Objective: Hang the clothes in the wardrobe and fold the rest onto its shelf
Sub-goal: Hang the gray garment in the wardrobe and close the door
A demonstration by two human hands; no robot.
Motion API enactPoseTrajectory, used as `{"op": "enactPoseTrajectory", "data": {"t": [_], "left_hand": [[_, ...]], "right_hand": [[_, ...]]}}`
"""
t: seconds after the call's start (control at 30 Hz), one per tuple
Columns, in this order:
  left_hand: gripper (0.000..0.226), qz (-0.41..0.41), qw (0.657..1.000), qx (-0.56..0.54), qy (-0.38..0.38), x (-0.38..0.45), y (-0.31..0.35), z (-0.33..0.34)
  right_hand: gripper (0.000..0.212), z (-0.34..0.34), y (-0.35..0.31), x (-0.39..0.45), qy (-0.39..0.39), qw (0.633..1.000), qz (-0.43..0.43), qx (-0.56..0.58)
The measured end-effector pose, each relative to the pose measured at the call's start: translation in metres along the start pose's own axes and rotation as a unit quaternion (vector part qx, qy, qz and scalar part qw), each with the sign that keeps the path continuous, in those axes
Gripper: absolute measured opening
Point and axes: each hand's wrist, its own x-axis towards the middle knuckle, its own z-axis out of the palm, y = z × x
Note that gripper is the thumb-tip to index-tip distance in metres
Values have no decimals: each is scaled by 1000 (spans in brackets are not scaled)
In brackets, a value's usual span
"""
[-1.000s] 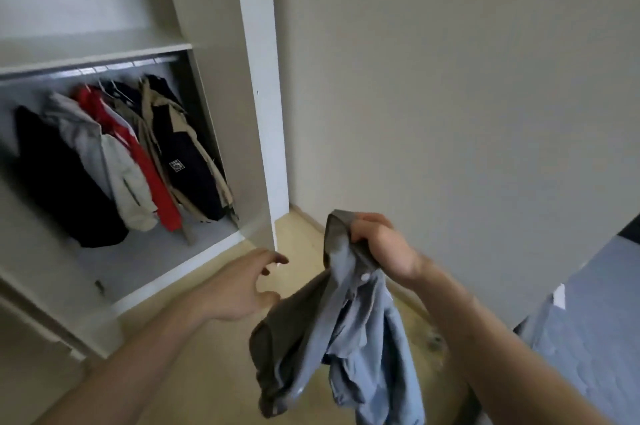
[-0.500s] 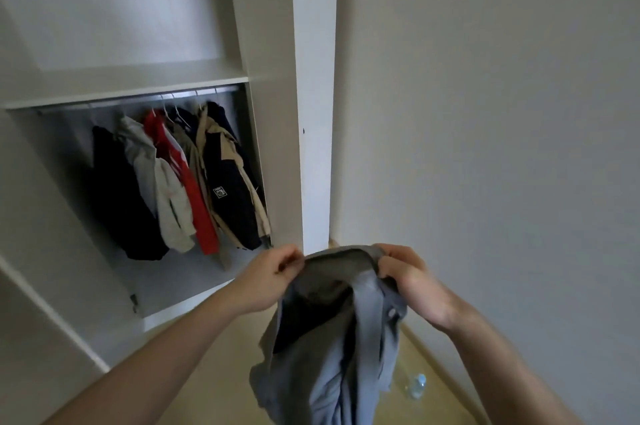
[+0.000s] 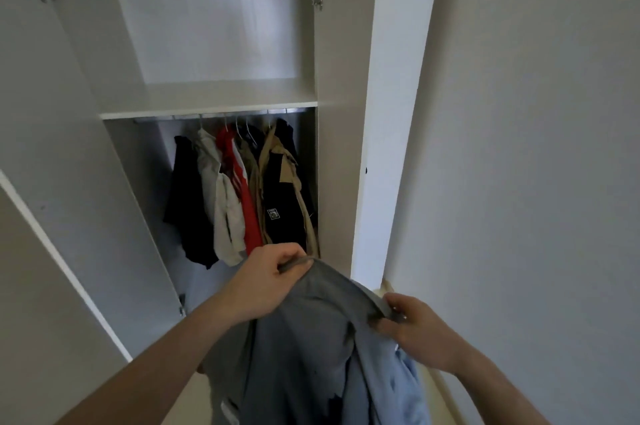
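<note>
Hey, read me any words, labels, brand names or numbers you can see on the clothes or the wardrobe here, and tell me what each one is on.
No text can be read here.
Small white square patch on the dark jacket with tan trim hanging in the wardrobe: a logo or label, too small and blurred to read.
Grey-blue shirt held by the left hand and right hand: no print visible.

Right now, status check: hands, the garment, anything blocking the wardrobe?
Left hand and right hand both gripping grey shirt's top edge. Shirt not hung, held before open wardrobe. Jackets on rail; nothing blocking.
</note>
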Motion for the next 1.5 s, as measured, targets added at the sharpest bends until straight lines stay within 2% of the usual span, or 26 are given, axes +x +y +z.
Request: {"op": "enactPoseTrajectory", "data": {"t": [0.07,0.2,0.37,0.5,0.67,0.73,1.0,1.2,1.33,1.43,1.5], "left_hand": [[23,-7,1000,3,4,17,-15,-12],[23,-17,1000,-3,2,52,-50,-34],[30,-43,999,-14,4,94,-102,-56],[32,-44,998,-28,18,121,-137,-69],[31,-60,998,-33,17,132,-168,-83],[32,-58,998,-29,21,136,-177,-88],[33,-82,993,-4,82,143,-206,-116],[38,-105,990,-1,99,149,-219,-129],[38,-89,993,2,84,166,-220,-118],[30,-71,995,-7,66,183,-219,-108],[35,-70,996,-7,58,194,-217,-102]], "right_hand": [[18,-2,-2,33,3,1000,-13,-10],[36,-5,-8,91,13,1000,-22,-2],[32,-16,-18,161,14,999,-25,-34],[16,-23,-16,210,91,995,-23,-12],[61,-29,-16,264,171,984,4,41],[72,-36,-19,290,204,977,13,68],[79,-44,-17,363,289,938,25,192],[61,-37,-10,380,289,938,20,190],[73,-23,-15,379,291,939,18,182],[68,-9,-21,375,267,946,-1,184],[64,1,-28,372,234,957,-15,172]]}}
